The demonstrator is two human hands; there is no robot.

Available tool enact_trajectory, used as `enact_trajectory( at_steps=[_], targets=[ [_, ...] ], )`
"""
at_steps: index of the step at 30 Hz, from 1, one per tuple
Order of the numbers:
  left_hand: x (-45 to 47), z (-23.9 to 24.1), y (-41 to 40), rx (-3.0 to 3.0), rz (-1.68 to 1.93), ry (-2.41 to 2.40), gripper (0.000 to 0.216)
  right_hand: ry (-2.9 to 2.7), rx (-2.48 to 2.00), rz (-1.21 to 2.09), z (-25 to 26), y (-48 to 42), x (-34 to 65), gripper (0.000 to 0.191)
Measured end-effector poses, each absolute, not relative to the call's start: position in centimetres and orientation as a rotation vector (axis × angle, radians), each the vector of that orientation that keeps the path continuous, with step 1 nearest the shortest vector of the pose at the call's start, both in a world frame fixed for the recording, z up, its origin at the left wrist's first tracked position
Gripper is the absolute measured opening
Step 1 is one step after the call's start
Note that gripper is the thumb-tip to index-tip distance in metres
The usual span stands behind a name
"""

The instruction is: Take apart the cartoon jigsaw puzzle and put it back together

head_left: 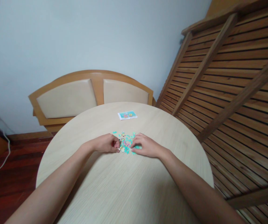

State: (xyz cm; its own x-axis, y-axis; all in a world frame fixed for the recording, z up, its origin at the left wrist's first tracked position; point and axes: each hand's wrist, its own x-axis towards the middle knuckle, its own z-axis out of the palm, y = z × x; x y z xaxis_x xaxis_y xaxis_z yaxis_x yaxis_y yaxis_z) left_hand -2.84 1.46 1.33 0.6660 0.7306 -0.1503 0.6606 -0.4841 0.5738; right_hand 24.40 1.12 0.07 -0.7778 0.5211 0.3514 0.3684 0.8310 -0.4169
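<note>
**Left hand [107,143] and right hand [147,146] flank small pieces [126,145]**

The left hand's fingers curl in toward the thumb at the near left edge of the heap; I can't tell whether they grip a piece. The right hand arches over the opposite edge, fingers bent, thumb below; its hold I can't make out either. The pieces, mostly teal with pink and white bits, lie loosely scattered between them on the round table [115,189]. Beyond sits a picture card [127,115]. Behind the table a padded headboard [97,88] stands at the wall [78,34]; to the right leans a slatted frame [208,67].
</note>
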Motion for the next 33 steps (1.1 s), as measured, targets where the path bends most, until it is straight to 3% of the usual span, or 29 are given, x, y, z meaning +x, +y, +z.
enact_trajectory(
  at_steps=[11, 27, 33],
  targets=[
    [-2.7, 2.0, 1.0, 2.242, 0.219, 1.024, 0.018, -2.587, -0.672, 0.361, -0.4, 1.3, 24.2, 0.018],
    [-3.3, 1.8, 1.3, 2.257, 0.211, 1.048, 0.013, -2.505, -0.772, 0.312, -1.1, 1.4, 24.1, 0.008],
    [-3.5, 1.8, 1.3, 2.296, 0.171, 1.161, 0.011, -2.566, -0.695, 0.317, -0.7, 0.6, 23.8, 0.022]
  ],
)
